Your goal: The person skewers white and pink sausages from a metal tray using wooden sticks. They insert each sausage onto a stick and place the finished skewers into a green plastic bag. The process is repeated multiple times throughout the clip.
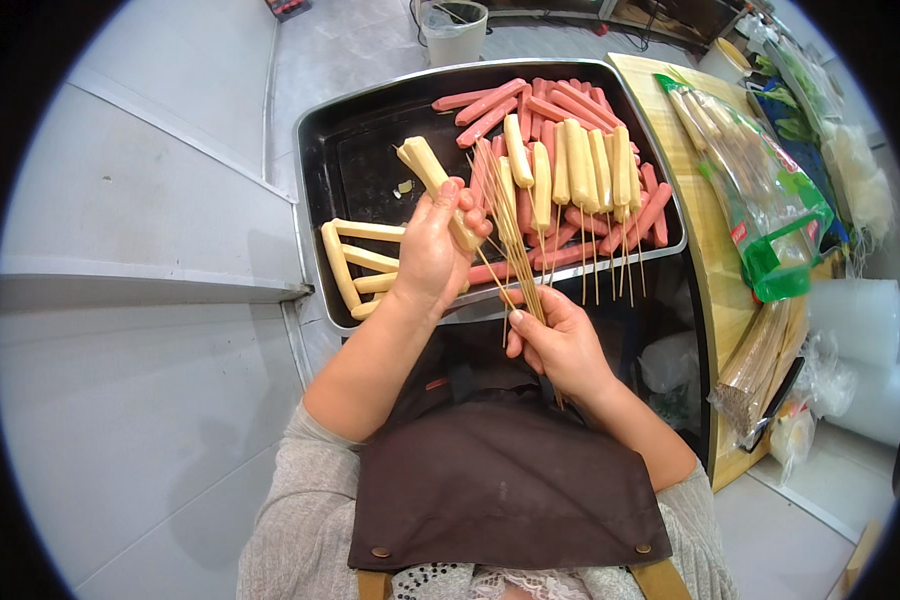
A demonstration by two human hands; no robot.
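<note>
My left hand [442, 244] grips pale yellow sausages [427, 161], upper ends pointing away from me over the black tray [360, 142]. A thin stick runs from their lower end toward my right hand [559, 334]. That hand holds a fanned bundle of thin wooden skewers [521, 262], its thumb and finger on the stick. Several skewered yellow sausages [581, 169] rest on pink sausages [525, 112] at the tray's right side, sticks hanging past the near rim. Loose yellow sausages [364, 259] lie at the tray's near left, partly behind my left hand.
A wooden board [701, 247] at the right bears a green and clear plastic package [757, 165] and a wrapped skewer bundle [765, 360]. Behind the tray stands a lined white bin [455, 34]. A pale wall panel [142, 187] runs along the left.
</note>
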